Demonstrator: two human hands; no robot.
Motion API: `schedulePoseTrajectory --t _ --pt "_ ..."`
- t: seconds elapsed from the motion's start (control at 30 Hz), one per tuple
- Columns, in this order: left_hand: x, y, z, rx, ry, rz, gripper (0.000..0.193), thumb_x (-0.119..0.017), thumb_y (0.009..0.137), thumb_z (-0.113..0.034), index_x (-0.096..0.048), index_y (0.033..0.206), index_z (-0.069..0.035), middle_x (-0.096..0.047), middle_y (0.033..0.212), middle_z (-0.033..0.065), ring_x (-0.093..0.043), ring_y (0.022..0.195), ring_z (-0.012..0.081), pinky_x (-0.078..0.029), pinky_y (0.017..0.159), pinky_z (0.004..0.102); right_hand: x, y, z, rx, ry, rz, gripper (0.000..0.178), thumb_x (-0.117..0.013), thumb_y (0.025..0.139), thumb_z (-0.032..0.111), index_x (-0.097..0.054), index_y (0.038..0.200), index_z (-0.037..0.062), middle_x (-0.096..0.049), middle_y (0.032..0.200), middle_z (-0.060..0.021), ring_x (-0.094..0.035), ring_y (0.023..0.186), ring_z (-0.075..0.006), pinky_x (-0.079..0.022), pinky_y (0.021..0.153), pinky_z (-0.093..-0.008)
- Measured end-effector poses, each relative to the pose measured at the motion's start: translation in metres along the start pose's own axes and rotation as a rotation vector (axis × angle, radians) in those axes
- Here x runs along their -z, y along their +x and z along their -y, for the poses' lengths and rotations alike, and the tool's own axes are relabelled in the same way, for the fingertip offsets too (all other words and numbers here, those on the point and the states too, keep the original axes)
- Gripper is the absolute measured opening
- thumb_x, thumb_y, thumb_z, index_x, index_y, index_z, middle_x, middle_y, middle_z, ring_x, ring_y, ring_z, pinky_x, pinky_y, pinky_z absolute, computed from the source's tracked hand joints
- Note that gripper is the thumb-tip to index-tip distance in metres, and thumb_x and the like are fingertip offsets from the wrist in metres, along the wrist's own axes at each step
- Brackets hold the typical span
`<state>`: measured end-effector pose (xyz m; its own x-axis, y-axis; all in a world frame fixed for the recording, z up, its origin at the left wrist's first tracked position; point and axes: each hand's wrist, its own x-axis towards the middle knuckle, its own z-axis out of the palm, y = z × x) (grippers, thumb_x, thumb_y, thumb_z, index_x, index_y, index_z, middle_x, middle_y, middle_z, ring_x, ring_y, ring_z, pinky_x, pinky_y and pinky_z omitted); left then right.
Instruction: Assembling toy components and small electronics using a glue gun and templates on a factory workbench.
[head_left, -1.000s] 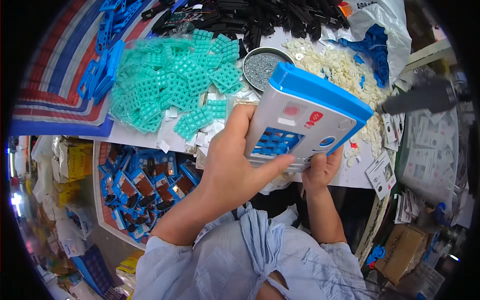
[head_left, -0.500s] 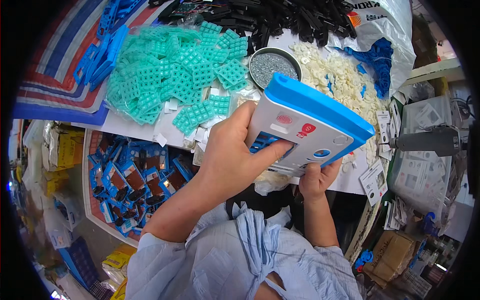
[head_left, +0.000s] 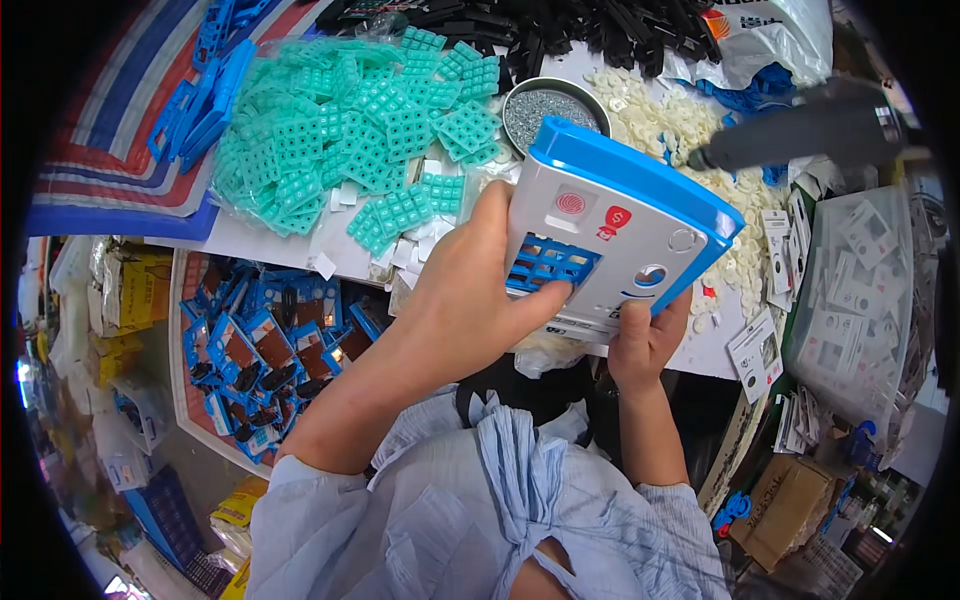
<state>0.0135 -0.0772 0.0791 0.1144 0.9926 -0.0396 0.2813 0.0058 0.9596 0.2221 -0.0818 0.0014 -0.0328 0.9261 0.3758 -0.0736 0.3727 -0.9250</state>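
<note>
Far left, pale-pink-rimmed tub point(head_left: 180, 330) of blue plastic parts, below table level; then a heap of translucent teal rubber keypads point(head_left: 340, 130). Left hand point(head_left: 475, 285) closed on the left end of a white-and-blue plastic casing point(head_left: 640, 250), thumb at its window; casing held tilted, near a round metal tin point(head_left: 556, 82) of silvery bits. Right hand point(head_left: 648, 340) grips its lower edge, thumb on the white face. Rightward: small cream plastic pieces point(head_left: 640, 110), dark rod-shaped tool point(head_left: 800, 132) above them.
</note>
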Motion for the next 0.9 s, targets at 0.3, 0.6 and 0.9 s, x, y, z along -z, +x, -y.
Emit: schedulePoseTrajectory --t 0.3,0.6,0.9 --pt "0.002 0.003 0.014 -0.176 -0.086 0.047 0.068 -0.081 0.076 -0.016 -0.042 0.125 0.008 -0.067 0.105 0.0274 -0.070 0.099 0.0391 -0.054 0.084 0.0431 -0.002 -0.002 0.010 -0.044 -0.042 -0.016 0.052 -0.067 0.097 0.022 -0.042 0.134 -0.0046 -0.058 0.122 -0.0116 -0.056 0.109 -0.0153 -0.046 0.095 -0.0311" --pt "0.006 0.007 0.029 -0.141 -0.047 0.000 0.053 -0.078 0.084 -0.010 -0.051 0.127 0.005 -0.067 0.116 0.0155 -0.068 0.103 0.0209 -0.056 0.090 0.0350 0.013 0.010 0.009 0.198 -0.369 0.107 0.031 -0.072 0.088 0.014 -0.052 0.108 0.0003 -0.066 0.092 -0.0113 -0.066 0.083 -0.0221 -0.052 0.071 -0.0331" --pt "0.031 0.004 0.043 0.374 -0.489 0.158 0.035 -0.054 0.105 -0.025 -0.057 0.126 0.003 -0.071 0.091 0.0083 -0.065 0.074 0.0070 -0.053 0.065 0.0216 0.037 0.061 0.025 0.862 -0.662 0.603 0.019 -0.071 0.071 0.014 -0.065 0.089 0.0153 -0.065 0.113 -0.0126 -0.058 0.109 -0.0333 -0.053 0.079 -0.0445"
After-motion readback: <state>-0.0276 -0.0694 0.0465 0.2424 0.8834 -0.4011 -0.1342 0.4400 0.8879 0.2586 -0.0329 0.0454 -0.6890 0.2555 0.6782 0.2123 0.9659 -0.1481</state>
